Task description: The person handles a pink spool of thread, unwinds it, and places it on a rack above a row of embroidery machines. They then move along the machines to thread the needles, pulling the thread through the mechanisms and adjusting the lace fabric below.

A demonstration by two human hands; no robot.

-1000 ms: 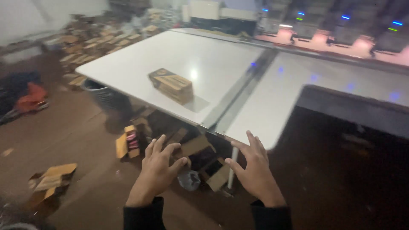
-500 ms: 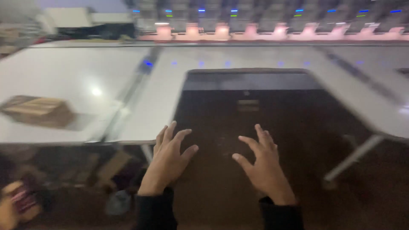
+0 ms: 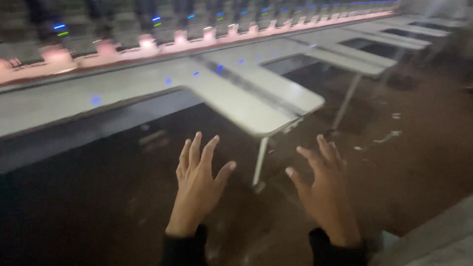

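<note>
While nothing is gripped, two empty spread hands, left hand (image 3: 197, 184) and right hand (image 3: 325, 189), before one white table (image 3: 236, 106).

View swung rightward along white surface (image 3: 236, 106): brown cardboard box, seen on it a second ago and at left edge half a second ago, gone from sight. Cardboard clutter on floor at left also lost. Surface's jutting end and thin leg (image 3: 260, 160) now brought above hands. Row of pink and blue lights shifted to upper left. Left hand (image 3: 199, 189) and right hand (image 3: 322, 194) kept raised, fingers spread, nothing held.
</note>
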